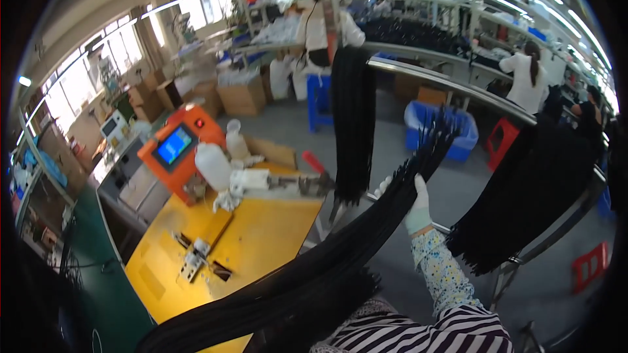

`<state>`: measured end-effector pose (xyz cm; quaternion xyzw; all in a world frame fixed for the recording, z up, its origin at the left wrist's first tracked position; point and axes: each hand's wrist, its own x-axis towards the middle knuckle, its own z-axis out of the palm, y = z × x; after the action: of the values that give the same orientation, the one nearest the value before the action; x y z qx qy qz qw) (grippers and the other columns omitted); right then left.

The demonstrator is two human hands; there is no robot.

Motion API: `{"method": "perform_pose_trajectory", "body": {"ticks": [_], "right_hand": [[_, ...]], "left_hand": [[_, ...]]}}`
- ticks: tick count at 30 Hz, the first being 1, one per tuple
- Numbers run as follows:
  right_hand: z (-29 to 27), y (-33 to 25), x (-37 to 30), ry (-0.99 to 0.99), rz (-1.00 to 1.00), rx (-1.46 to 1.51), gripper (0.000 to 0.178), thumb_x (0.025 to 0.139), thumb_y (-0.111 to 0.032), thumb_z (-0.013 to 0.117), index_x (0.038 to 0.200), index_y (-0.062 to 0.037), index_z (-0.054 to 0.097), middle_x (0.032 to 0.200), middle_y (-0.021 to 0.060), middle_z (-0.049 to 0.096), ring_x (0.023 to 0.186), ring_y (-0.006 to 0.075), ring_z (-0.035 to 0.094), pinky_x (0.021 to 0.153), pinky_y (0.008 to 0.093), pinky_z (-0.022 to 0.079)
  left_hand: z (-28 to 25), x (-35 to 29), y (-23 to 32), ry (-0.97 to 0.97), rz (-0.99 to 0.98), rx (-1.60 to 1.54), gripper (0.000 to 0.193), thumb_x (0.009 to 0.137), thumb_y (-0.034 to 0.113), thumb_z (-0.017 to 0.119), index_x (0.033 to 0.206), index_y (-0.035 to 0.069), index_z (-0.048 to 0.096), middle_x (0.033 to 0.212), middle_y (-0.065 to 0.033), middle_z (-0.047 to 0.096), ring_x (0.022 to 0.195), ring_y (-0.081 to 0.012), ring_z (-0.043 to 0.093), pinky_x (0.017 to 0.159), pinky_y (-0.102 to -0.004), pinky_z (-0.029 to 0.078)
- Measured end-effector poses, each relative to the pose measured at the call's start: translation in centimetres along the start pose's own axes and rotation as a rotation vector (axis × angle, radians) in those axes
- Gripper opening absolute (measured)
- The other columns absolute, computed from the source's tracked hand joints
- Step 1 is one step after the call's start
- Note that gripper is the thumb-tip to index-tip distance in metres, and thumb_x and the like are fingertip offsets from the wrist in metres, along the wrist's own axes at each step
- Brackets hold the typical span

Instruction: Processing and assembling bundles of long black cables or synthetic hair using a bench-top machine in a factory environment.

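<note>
My right hand [420, 197], in a white glove, is closed around a thick bundle of long black cords [327, 255]. Its thumb lies on the near side, and pale gloved fingertips [383, 187] show past the bundle's left side. Loose cord ends fan out above the grip. From there the bundle sags down to the left, across the corner of a yellow tabletop [261, 242] and out of the lower edge. My left hand does not show; the cords cover that area.
Black cord bundles hang from a metal rail [451, 88], one beside the table [353, 124] and another at right [523, 196]. An orange machine [173, 150] with a screen, white bottles [212, 167] and a small metal fixture [195, 258] occupy the table. Behind stands a blue bin [451, 147].
</note>
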<state>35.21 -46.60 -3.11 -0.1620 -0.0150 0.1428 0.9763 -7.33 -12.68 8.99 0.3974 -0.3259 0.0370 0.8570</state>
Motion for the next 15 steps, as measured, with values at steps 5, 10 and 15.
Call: {"method": "perform_pose_trajectory", "body": {"ticks": [5,10,15], "right_hand": [[-4.1,8.9,-4.3,0.249,0.295,0.135,0.053,0.090,-0.044,0.050,0.119,0.0007,0.053,0.111,0.0189,0.060,0.103,0.0365,0.058,0.100,0.0523,0.043],[-9.9,12.4,-9.6,0.363,1.060,-0.159,0.038,0.084,-0.030,0.066,0.109,-0.0012,0.062,0.107,0.0189,0.064,0.105,0.0312,0.060,0.098,0.0496,0.045],[-8.1,5.7,-8.6,0.190,1.192,-1.502,0.037,0.087,-0.034,0.064,0.088,0.0022,0.070,0.075,0.0125,0.069,0.058,0.0184,0.064,0.055,0.0304,0.055]], "left_hand": [[-0.1,-1.9,3.2,-0.041,0.168,0.127,0.066,0.082,0.055,0.065,0.115,0.000,0.055,0.074,-0.0042,0.068,0.071,-0.0192,0.067,0.076,-0.0309,0.048],[1.6,2.4,3.8,-0.077,0.081,0.380,0.070,0.086,0.059,0.058,0.122,0.000,0.053,0.075,-0.0002,0.070,0.070,-0.0160,0.067,0.074,-0.0299,0.048],[1.5,-2.6,6.4,-0.029,0.040,0.333,0.067,0.087,0.058,0.057,0.119,0.000,0.052,0.075,-0.0008,0.069,0.069,-0.0165,0.067,0.073,-0.0301,0.047]]}}
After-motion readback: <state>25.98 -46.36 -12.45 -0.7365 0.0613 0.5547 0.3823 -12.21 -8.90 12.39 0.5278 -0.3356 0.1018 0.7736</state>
